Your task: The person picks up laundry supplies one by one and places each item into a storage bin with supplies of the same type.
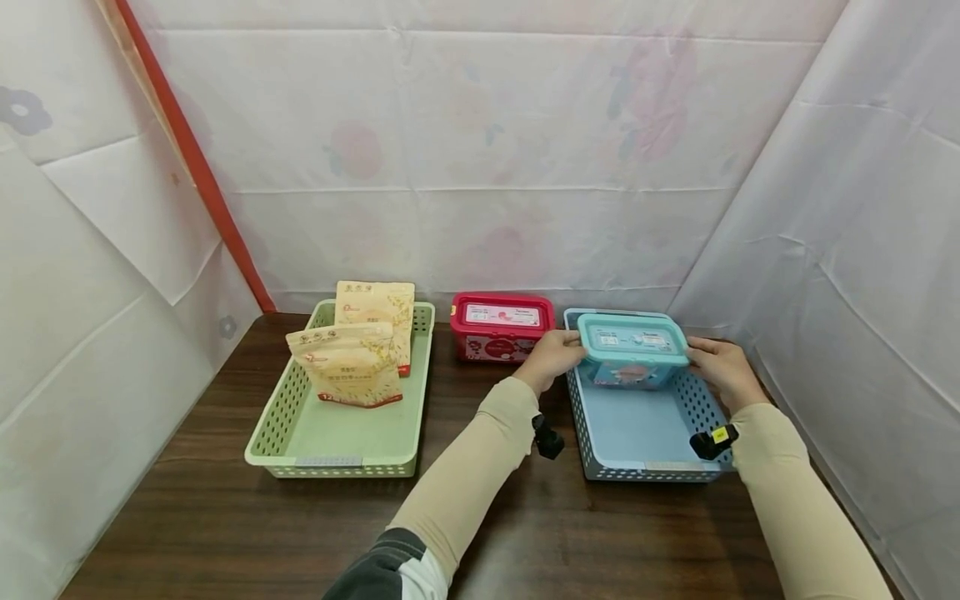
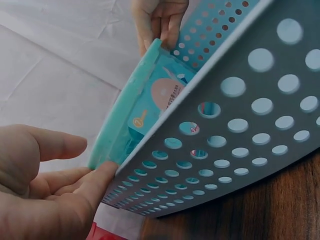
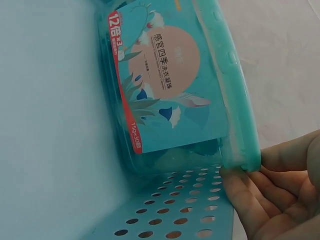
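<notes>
Head view, box: We see a lidded rectangular teal plastic box [image 1: 633, 346] inside the far end of a light-blue perforated plastic basket [image 1: 637, 433], its lid standing above the rim.
Head view, long axis: It runs left to right, directly between the left grip [image 1: 553, 360] and the right grip [image 1: 726, 371]; neither is nearer, as each touches one short end.
Head view, neighbours: On the dark wood-grain table [image 1: 540, 521], a red lidded plastic box [image 1: 502, 321] stands just beyond the left grip. Further left, a pale-green perforated plastic basket [image 1: 375, 437] holds two cream-yellow pouches [image 1: 352, 367].
Left wrist view, left grip: We find its fingers grasping the lid's near end, with the thumb just beside the edge; the right grip shows at the opposite end.
Right wrist view, right grip: It pinches its end of the lid, thumb on one side, fingers on the other, beside the light-blue basket's perforated wall.
Right wrist view, label: A peach circle [image 3: 175, 55] marks the long side facing us; we cannot tell whether the base rests on the basket floor.
</notes>
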Demonstrator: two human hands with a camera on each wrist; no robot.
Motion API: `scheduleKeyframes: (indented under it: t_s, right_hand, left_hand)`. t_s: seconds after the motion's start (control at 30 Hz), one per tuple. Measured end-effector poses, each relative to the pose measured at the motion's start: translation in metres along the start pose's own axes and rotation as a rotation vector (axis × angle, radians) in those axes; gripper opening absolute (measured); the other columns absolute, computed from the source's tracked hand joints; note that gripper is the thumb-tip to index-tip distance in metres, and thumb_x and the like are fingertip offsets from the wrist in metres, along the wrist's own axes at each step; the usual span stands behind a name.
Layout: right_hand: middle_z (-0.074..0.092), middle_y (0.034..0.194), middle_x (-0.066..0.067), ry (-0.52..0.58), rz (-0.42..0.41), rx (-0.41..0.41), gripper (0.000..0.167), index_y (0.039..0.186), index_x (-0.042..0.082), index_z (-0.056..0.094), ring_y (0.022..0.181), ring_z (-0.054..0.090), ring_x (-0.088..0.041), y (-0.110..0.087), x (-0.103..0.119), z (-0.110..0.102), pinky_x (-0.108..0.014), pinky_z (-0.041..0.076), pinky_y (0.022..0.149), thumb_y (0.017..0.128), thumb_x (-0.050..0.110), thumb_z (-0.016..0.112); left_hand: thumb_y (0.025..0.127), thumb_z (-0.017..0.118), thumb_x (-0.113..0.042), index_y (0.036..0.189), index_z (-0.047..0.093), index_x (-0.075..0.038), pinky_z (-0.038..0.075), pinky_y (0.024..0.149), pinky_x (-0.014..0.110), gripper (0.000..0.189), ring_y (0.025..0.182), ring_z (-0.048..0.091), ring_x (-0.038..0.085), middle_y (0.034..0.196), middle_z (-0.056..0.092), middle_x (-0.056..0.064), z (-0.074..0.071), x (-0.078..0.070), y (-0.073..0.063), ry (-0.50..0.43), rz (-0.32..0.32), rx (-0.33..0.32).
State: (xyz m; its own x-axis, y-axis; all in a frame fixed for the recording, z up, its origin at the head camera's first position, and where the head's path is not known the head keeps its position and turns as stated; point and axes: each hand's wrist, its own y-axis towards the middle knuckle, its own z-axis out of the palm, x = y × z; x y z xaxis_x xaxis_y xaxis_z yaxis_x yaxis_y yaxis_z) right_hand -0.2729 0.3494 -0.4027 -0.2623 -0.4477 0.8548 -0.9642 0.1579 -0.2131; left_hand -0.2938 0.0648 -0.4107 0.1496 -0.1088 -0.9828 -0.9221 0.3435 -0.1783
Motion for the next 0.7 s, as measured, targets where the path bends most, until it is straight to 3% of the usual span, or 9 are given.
scheduleKeyframes:
  t_s: [0.27,0.5,0.7]
  right_hand:
    - [0.028,0.157,-0.028,0.003,0.014,-0.010,0.056,0.156,-0.001,0.025,0.140,0.035,-0.042,-0.001,0.002,-0.001,-0.051,0.036,0.110,0.108,0.022,0.042]
    - [0.026,0.158,-0.026,0.023,0.006,0.004,0.055,0.157,-0.001,0.022,0.142,0.032,-0.040,-0.004,0.003,0.000,-0.051,0.036,0.110,0.108,0.016,0.042]
    - [0.027,0.158,-0.024,0.031,0.009,-0.016,0.057,0.158,0.002,0.024,0.140,0.034,-0.037,-0.004,0.001,0.003,-0.052,0.037,0.109,0.106,0.016,0.044]
  left_hand:
    - [0.103,0.056,-0.014,0.152,0.040,0.000,0.043,0.107,0.040,0.053,0.134,0.048,0.027,0.148,0.048,0.016,0.000,0.001,0.002,-0.005,-0.004,0.025]
    - [0.105,0.053,-0.018,0.154,0.035,0.000,0.040,0.109,0.039,0.054,0.136,0.047,0.029,0.155,0.040,0.015,-0.007,-0.003,-0.001,-0.065,-0.038,0.098]
    - [0.105,0.052,-0.019,0.153,0.037,0.000,0.041,0.108,0.036,0.054,0.135,0.048,0.027,0.154,0.041,0.014,-0.013,-0.007,-0.004,-0.080,-0.032,0.123]
